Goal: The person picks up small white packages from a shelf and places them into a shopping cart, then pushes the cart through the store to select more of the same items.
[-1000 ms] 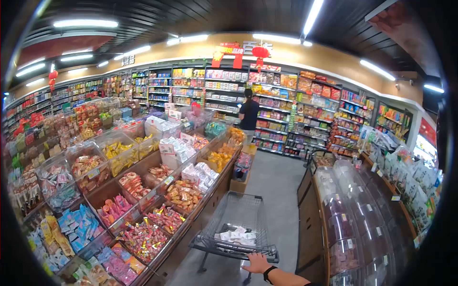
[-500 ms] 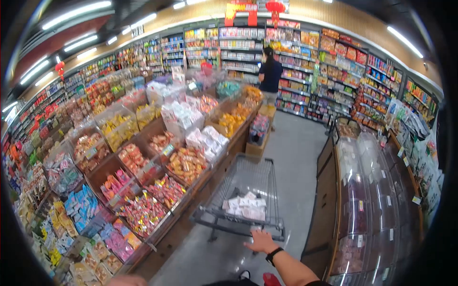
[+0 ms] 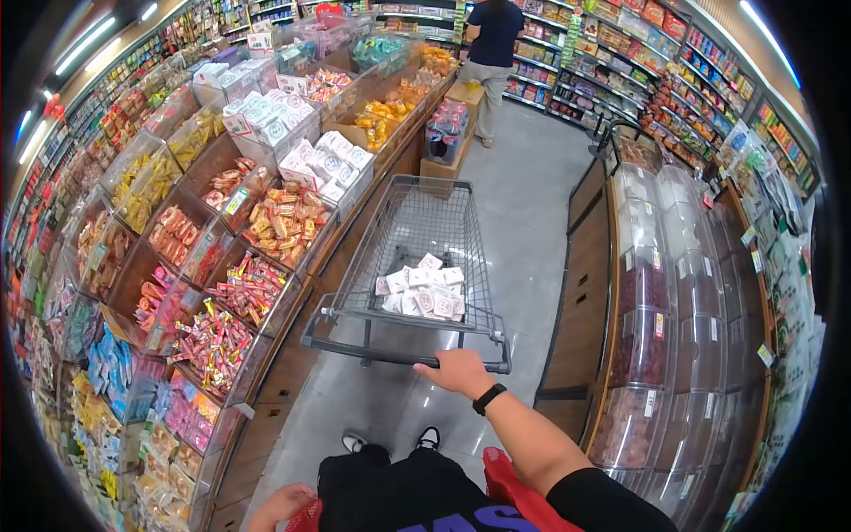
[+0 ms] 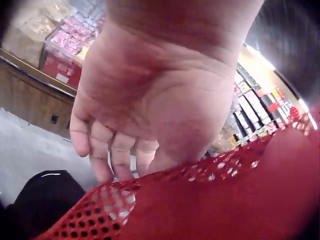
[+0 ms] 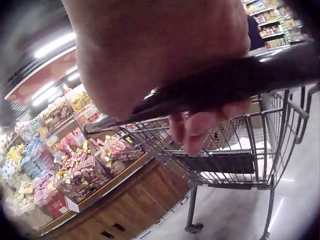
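My right hand (image 3: 459,372) grips the right part of the black cart handle (image 3: 381,355); in the right wrist view its fingers curl under the bar (image 5: 280,65). Small white packets (image 3: 427,297) lie in a pile in the wire cart (image 3: 474,239), and show partly through the wires in the right wrist view. Low at my left side, my left hand (image 3: 284,504) hangs beside red mesh fabric. In the left wrist view that hand (image 4: 155,100) has loosely bent fingers and holds nothing visible; the red mesh (image 4: 165,205) hides its thumb.
Candy bins (image 3: 288,222) line the left side, and clear-lidded bins (image 3: 643,346) stand on the right. Grey floor (image 3: 523,195) runs between them. Ahead, a person in a dark top (image 3: 495,35) stands by shelves, near bottles (image 3: 446,131) on a carton.
The head view has tilted down, bringing my legs, shoes and left hand into sight. My right hand's fingers, spread at the handle earlier, are now wrapped round it.
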Demonstrator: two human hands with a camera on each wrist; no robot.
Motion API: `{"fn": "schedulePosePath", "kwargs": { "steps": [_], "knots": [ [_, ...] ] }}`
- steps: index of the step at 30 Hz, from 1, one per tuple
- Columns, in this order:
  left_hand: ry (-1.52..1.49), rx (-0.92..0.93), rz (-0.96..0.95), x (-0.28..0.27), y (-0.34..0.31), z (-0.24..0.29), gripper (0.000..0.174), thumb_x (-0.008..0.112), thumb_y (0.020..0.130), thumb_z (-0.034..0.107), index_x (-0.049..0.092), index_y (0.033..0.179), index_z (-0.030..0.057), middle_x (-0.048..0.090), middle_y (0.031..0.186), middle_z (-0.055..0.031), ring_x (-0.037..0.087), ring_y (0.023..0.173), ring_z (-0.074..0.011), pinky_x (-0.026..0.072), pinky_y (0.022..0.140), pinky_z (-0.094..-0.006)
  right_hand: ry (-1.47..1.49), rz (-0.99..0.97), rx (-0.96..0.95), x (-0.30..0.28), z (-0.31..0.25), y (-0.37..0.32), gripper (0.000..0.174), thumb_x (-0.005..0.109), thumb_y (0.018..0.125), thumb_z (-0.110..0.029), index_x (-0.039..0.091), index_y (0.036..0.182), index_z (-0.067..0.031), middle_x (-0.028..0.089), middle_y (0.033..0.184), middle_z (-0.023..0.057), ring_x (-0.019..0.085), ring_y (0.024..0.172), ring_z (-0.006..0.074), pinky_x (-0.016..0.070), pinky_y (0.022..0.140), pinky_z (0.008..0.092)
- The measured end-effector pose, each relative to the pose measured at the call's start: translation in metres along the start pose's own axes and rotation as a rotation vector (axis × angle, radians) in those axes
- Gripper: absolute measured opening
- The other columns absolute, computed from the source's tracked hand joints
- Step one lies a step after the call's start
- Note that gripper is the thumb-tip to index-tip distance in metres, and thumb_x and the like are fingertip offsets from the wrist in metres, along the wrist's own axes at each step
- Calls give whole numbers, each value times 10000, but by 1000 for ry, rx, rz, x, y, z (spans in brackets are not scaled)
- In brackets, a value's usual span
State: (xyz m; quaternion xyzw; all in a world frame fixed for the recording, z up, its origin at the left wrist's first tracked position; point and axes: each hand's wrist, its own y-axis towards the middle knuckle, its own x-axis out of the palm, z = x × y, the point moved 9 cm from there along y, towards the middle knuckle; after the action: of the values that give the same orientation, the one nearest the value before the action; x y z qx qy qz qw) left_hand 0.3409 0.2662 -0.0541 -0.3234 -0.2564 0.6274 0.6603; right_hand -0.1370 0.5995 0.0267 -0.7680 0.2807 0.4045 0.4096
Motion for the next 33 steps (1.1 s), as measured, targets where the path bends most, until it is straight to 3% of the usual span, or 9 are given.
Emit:
{"fn": "schedulePosePath", "kwargs": {
  "steps": [3,6,7,14,21,24,27,30,33],
  "knots": [
    [-134,-166,-57,1,9,-3,196,761,1038,201,746,1159,47,817,1088,-73,760,1016,-169,599,913,-334,3,3,20,-3,-3,10,797,545,991,-804,773,884,-48,781,876,200,772,888,410,597,778,510],
    [307,0,56,-40,51,6,260,758,1049,285,763,1130,38,819,1030,-89,765,992,-169,601,901,-341,-30,94,28,-4,-8,13,808,548,981,-816,771,858,-49,769,815,198,767,826,422,595,736,515],
    [289,-12,46,-52,62,10,276,757,1050,307,768,1122,41,818,1013,-96,764,983,-170,601,893,-346,-52,133,26,-4,-10,16,808,550,978,-819,770,862,-50,764,795,197,764,804,427,593,721,516],
    [244,116,101,-177,174,139,262,749,1057,304,766,1121,50,772,944,-69,719,883,-158,588,814,-342,-30,132,43,-16,-22,52,815,552,984,-813,746,835,-35,740,759,214,740,752,442,575,680,538],
    [110,69,147,-282,209,299,206,743,1059,226,719,1155,45,704,930,-5,653,853,-109,544,763,-299,-101,93,145,-25,-14,86,836,544,957,-858,762,861,-56,747,751,193,750,759,429,580,692,535],
    [139,218,137,-303,242,345,228,733,1070,229,708,1204,46,722,967,-13,660,879,-114,550,786,-306,-66,102,152,-40,-7,107,783,606,946,-820,750,800,-65,713,712,198,719,722,449,569,693,541],
    [91,146,149,-317,277,375,245,736,1069,227,704,1230,45,736,1004,-20,677,920,-130,561,833,-317,-7,55,140,-48,11,134,797,621,931,-830,759,774,-61,710,704,199,717,727,454,572,691,543],
    [228,234,108,-326,315,423,299,708,1081,250,698,1306,53,756,1055,-41,704,992,-137,570,888,-318,80,59,125,-59,30,158,793,653,912,-823,755,753,-52,700,690,212,709,710,457,567,664,546],
    [317,228,64,-328,320,503,370,683,1091,263,672,1403,65,775,1135,-72,722,1028,-165,577,923,-330,153,58,84,-86,39,179,776,648,927,-803,749,745,-56,692,672,211,709,699,454,573,663,536]
  ]
}}
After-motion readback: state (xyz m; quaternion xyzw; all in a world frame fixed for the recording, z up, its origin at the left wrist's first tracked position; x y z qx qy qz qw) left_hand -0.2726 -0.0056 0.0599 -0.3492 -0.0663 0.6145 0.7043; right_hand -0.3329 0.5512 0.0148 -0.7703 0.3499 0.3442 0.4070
